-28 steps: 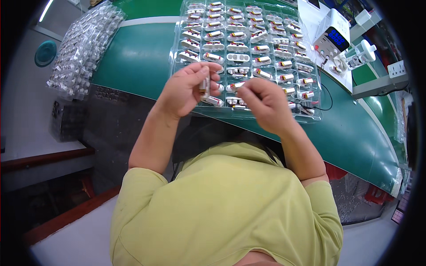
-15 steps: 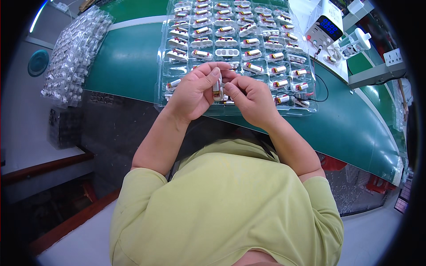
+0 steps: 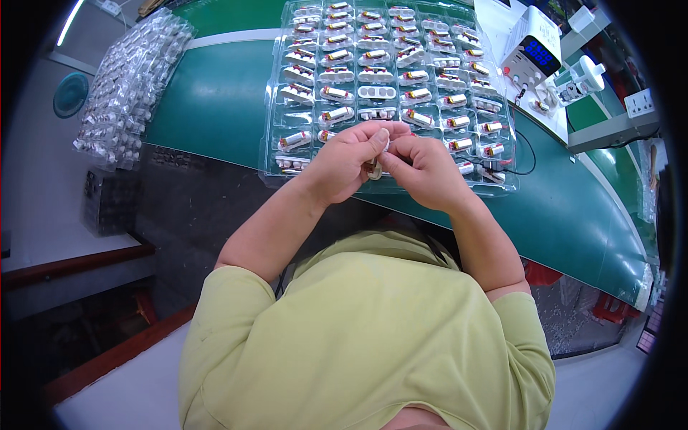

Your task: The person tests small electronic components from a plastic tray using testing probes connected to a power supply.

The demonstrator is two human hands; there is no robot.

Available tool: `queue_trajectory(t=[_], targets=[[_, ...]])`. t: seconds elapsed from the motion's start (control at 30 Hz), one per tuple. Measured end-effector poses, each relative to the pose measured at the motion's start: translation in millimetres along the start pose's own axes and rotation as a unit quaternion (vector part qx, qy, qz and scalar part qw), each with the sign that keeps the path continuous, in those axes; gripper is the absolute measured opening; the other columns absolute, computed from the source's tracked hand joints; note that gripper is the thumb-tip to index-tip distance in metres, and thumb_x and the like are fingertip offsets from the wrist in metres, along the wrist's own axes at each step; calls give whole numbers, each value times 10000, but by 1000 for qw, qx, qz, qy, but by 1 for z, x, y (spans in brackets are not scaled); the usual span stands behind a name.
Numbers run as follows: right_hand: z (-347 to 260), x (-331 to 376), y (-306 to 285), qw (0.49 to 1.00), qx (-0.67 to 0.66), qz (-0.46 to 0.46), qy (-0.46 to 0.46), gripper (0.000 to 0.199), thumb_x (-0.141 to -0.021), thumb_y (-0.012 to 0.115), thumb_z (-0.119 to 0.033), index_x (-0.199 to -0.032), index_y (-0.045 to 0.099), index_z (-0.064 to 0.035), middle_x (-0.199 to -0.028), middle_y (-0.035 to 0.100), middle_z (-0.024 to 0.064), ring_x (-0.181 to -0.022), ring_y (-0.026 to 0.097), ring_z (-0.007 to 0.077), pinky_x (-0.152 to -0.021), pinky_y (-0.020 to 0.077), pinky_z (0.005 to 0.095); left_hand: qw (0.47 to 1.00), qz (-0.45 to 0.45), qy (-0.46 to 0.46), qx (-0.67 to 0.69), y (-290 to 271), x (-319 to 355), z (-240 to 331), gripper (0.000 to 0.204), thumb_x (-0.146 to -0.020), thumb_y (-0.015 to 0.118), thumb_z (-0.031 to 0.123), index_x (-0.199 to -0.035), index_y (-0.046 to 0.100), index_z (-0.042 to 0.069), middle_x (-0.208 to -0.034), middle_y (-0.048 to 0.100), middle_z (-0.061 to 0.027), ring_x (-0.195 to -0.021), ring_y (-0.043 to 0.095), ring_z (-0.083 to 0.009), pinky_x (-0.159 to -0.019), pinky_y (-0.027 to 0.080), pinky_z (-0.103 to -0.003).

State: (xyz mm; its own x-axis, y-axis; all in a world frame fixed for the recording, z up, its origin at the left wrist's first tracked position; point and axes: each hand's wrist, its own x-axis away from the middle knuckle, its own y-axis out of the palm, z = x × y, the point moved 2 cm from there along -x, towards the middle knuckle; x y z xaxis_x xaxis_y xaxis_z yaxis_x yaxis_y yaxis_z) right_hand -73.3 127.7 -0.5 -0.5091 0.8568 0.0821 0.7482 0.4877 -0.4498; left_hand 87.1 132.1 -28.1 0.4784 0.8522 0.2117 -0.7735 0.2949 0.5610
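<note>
My left hand (image 3: pixel 350 163) is closed around a small white casing with a silver battery pack (image 3: pixel 375 172); only its lower end shows below the fingers. My right hand (image 3: pixel 428 173) meets it from the right, thumb and forefinger pinched at the casing's upper part. What exactly the right fingertips grip is too small to tell. Both hands are over the near edge of a clear plastic blister tray (image 3: pixel 269 118). In its pockets lie several similar white casings, many with a silver battery pack (image 3: pixel 335 115) and red wires; one pale casing (image 3: pixel 377 92) shows round grey spots.
The tray lies on a green table (image 3: pixel 208 100). A stack of filled clear trays (image 3: pixel 132 93) stands at the left. Back right are a white power supply (image 3: pixel 532 46) with a lit blue display, a grey metal arm (image 3: pixel 609 135) and a black cable (image 3: pixel 532 154).
The whole view has shifted slightly, so the tray and table sit lower and further right. Between my hands the casing has turned, and less of its silver battery pack shows.
</note>
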Motion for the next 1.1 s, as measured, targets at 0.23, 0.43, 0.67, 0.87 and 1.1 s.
queue_trajectory(t=[0.23,0.43,0.67,0.87,1.1], targets=[[5,8,-9,936,107,265,-206,86,-838,699,-123,-851,673,-43,-678,626,99,-562,579,239,-499,431,346,566,336,193,-728,-82,-17,84,344,-824,709,339,-994,687,41,-953,648,-131,-923,600,-312,-839,484,-398],[1,13,-20,864,165,351,-320,180,-753,759,-56,-916,686,-73,-724,656,70,-590,616,231,-503,465,313,522,329,108,-780,-105,-10,86,312,-766,753,310,-935,676,60,-932,645,-135,-949,589,-327,-820,480,-430],[0,12,-22,874,157,342,-306,198,-738,764,-51,-918,687,-81,-746,667,71,-608,632,218,-514,471,318,625,326,107,-701,-106,-2,86,254,-756,761,170,-935,626,49,-847,635,-108,-805,618,-291,-703,482,-399],[0,17,-23,915,109,310,-235,106,-801,740,-101,-865,671,-52,-677,617,57,-540,555,191,-487,416,303,918,240,172,-265,-104,7,66,265,-928,624,159,-1136,589,-1,-923,639,-61,-788,613,-147,-685,513,-269],[7,13,-20,968,-62,219,-101,182,-891,661,-169,-803,650,-10,-633,559,54,-528,473,121,-491,364,286,956,56,41,286,-55,20,26,289,-932,547,64,-1210,506,-4,-1040,639,-213,-903,686,-282,-774,609,-378]])
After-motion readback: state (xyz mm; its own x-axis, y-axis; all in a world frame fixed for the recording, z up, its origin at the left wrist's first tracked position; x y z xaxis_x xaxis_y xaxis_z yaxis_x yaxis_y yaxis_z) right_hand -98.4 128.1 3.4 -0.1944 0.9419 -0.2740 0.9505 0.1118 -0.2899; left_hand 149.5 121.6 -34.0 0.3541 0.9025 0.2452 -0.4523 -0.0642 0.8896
